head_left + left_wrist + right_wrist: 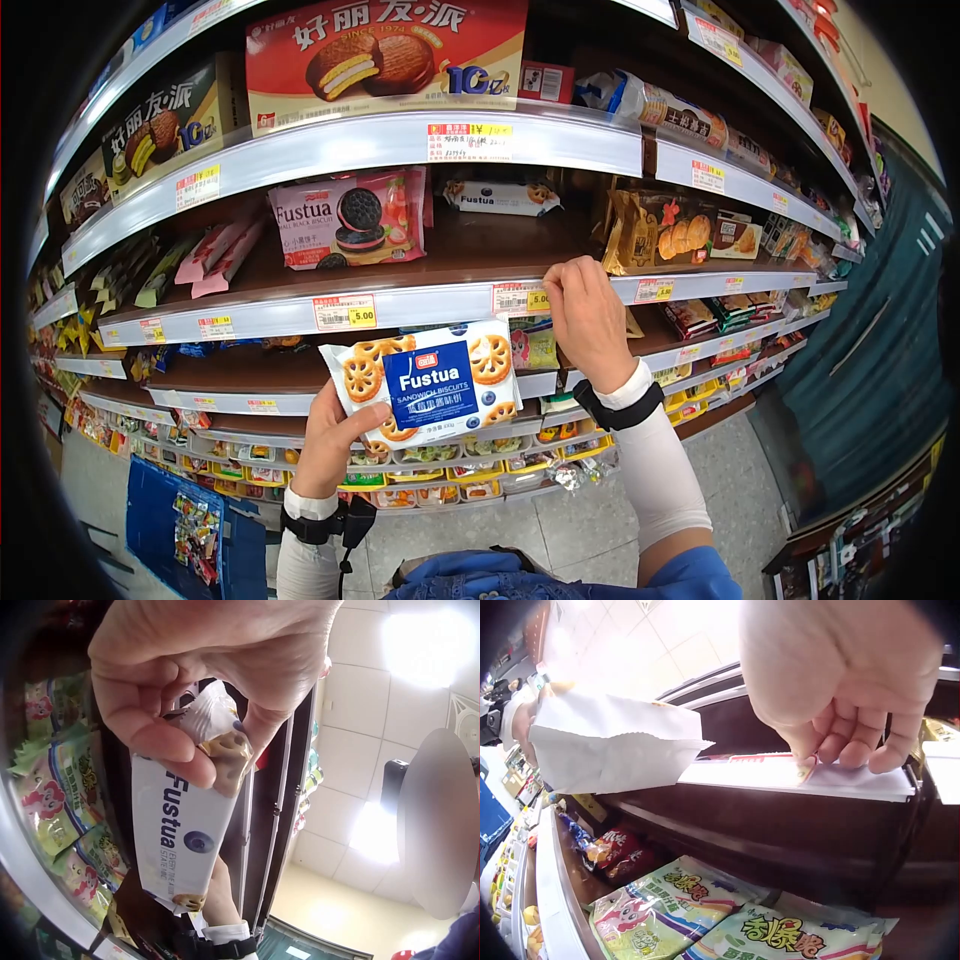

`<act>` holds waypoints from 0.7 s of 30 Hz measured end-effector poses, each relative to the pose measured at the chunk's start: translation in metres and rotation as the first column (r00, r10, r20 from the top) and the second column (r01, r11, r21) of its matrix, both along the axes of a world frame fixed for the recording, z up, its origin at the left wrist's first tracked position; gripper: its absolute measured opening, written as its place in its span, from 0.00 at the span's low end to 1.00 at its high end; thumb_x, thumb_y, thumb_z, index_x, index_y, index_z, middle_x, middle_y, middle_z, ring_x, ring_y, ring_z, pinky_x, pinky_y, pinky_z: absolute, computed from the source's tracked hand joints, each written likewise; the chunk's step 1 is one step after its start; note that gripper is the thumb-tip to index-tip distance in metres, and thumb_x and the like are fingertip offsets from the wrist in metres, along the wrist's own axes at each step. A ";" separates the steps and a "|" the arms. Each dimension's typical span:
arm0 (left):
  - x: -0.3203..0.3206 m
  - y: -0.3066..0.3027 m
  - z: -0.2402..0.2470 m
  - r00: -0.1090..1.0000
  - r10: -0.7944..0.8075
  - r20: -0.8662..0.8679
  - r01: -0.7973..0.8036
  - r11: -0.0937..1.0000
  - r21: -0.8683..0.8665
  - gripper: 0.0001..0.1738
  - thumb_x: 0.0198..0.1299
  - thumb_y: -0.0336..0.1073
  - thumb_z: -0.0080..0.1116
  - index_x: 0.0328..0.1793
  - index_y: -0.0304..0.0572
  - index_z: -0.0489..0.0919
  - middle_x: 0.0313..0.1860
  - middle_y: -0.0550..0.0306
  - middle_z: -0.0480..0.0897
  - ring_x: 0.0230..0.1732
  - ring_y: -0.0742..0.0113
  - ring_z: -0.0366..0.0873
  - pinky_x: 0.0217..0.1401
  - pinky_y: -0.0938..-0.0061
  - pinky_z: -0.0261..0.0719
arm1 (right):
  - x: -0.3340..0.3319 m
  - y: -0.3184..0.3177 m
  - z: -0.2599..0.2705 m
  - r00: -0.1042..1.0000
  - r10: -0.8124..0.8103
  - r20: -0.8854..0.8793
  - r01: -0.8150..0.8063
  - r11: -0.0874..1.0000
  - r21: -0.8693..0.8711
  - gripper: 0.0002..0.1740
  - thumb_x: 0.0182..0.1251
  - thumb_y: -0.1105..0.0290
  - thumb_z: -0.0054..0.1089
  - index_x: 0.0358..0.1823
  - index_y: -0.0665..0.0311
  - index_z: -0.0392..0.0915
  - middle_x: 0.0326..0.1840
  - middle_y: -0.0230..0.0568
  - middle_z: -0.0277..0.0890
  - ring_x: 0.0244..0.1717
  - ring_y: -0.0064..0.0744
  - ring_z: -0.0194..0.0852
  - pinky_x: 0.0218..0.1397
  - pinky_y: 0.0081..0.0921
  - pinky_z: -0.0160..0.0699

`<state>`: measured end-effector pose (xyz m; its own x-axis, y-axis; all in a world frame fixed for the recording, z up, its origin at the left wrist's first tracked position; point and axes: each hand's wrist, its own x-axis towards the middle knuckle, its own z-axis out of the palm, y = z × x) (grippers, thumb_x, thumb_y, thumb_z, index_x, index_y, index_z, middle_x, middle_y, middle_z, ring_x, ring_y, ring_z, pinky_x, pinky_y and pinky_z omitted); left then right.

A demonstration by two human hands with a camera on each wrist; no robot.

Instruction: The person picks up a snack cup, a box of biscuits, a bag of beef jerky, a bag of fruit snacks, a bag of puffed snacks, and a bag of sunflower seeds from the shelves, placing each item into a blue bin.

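Note:
A white pack of Fustua sandwich biscuits with a blue label is gripped by its left end in my left hand, thumb on the front. In the left wrist view the fingers and thumb pinch its crimped end. The pack's plain white side faces the right wrist camera. My right hand is at the shelf edge, fingers curled, pinching the right end of a price tag marked 5.00. A similar Fustua pack lies on the shelf just above that tag.
A pink Fustua bag stands left on the same shelf, gold biscuit bags to the right. Bright pony snack bags lie one shelf lower. The white shelf edge juts out above. A blue bin is at lower left.

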<state>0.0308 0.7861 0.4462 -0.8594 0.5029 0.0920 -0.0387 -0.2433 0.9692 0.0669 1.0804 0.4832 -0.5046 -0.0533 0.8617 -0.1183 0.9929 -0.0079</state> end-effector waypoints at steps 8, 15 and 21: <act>-0.002 -0.004 0.001 1.000 0.007 0.002 -0.007 1.000 0.019 0.32 0.48 0.36 0.65 0.59 0.37 0.66 0.51 0.52 0.76 0.51 0.67 0.76 0.57 0.72 0.71 | 0.003 0.006 0.010 0.999 0.038 -0.020 -0.040 0.996 -0.078 0.05 0.57 0.77 0.52 0.33 0.67 0.67 0.34 0.44 0.67 0.36 0.46 0.69 0.35 0.34 0.69; -0.004 -0.006 0.000 1.000 0.011 -0.001 -0.011 1.000 0.011 0.31 0.47 0.35 0.65 0.58 0.36 0.66 0.51 0.52 0.77 0.51 0.68 0.76 0.56 0.73 0.70 | 0.002 0.006 0.014 0.978 0.184 -0.098 -0.208 0.890 -0.406 0.04 0.60 0.78 0.53 0.36 0.68 0.73 0.31 0.42 0.74 0.27 0.31 0.74 0.30 0.22 0.72; -0.004 -0.006 0.002 1.000 0.015 -0.001 -0.015 1.000 0.020 0.31 0.47 0.34 0.65 0.58 0.35 0.67 0.50 0.52 0.77 0.51 0.68 0.76 0.57 0.73 0.70 | -0.003 0.010 0.013 0.962 0.245 -0.118 -0.260 0.701 -0.664 0.07 0.59 0.78 0.52 0.37 0.68 0.78 0.29 0.39 0.76 0.24 0.20 0.71 0.29 0.16 0.70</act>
